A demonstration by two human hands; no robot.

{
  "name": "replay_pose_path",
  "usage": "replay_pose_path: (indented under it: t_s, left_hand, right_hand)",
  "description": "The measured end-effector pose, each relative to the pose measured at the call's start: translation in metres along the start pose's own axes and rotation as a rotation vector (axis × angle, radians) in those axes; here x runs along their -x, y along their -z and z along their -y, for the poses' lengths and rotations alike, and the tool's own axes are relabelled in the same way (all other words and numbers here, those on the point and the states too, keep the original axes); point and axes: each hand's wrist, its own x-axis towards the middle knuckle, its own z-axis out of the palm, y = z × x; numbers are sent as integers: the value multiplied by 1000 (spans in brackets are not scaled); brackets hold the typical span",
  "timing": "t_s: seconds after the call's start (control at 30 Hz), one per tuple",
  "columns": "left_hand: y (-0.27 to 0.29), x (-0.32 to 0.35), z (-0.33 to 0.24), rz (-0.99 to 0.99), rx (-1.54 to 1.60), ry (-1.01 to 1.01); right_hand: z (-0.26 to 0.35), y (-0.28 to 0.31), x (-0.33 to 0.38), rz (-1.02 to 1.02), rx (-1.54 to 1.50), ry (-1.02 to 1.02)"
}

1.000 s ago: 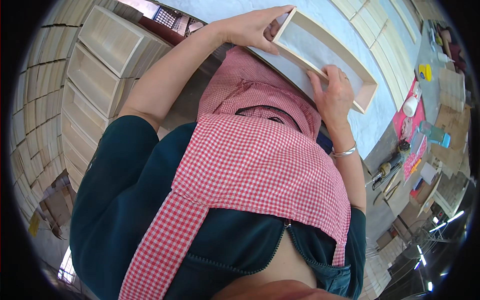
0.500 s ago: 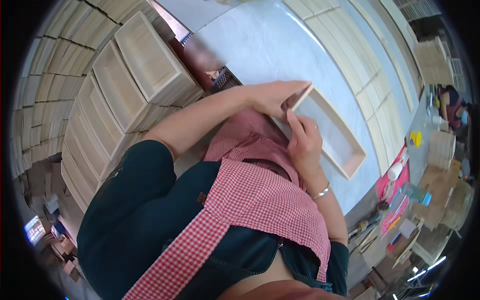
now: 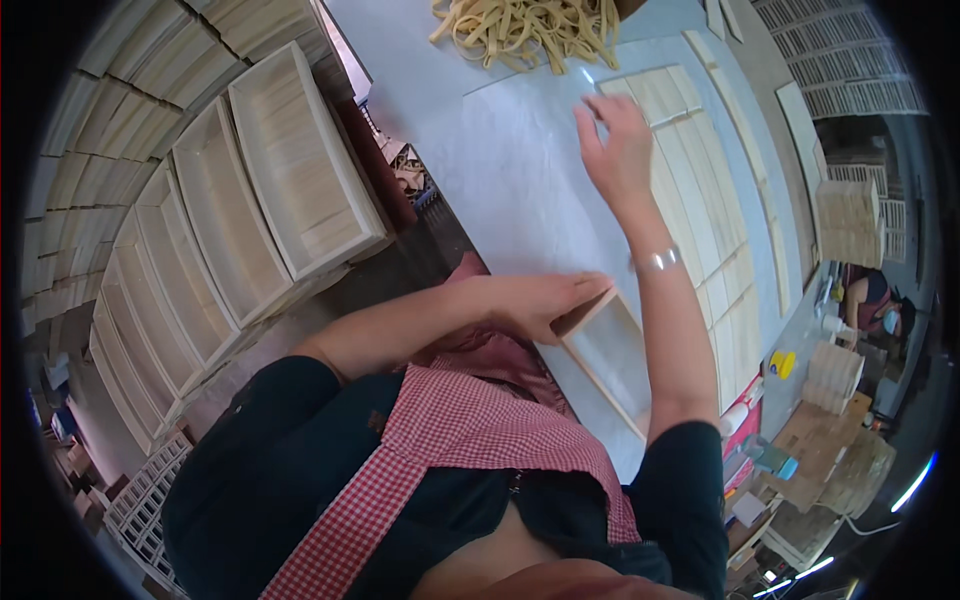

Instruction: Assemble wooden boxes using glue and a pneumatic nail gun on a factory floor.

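Observation:
My left hand (image 3: 553,300) grips one end of a shallow rectangular wooden frame (image 3: 583,314) close to my apron. The tabletop shows through the middle of the frame. My right arm crosses over the frame's far end and hides part of it. Held out above the table, my right hand (image 3: 620,145) looks empty, its fingers bent and the thumb apart. Beside it are rows of thin pale wooden panels (image 3: 702,190). Just beyond its fingertips lies a heap of flat yellowish strips (image 3: 530,30), like loose bands.
At my left stand stacked wooden trays (image 3: 310,170), with more piled behind them. A long narrow wood strip (image 3: 745,150) lies past the panels. To the right are a yellow container (image 3: 780,364), a blue-lidded clear container (image 3: 772,458) and another person (image 3: 870,308).
My right hand has let go of the frame and reached forward over the table. The frame, still in my left hand, sits lower in view. The heap of strips has come into view.

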Motion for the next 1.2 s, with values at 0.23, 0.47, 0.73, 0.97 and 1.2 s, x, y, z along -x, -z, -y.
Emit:
replay_pose_path:
  t_s: [0.23,0.47,0.73,0.97,1.2]
  left_hand:
    - [0,-5,5,83,48,55]
    - [-5,-3,8,-10,15,-8]
    - [10,-12,-9,46,208,32]
    - [18,-5,-21,106,73,237]
    - [6,-6,-14,77,-70,299]
  right_hand:
    - [-52,-88,-75,-9,318,-115]
    - [-9,-24,-98,-161,-1,-109]
    - [37,78,-38,-187,-448,-449]
    - [33,128,109,74,-56,-566]
    - [60,121,165,189,-17,-629]
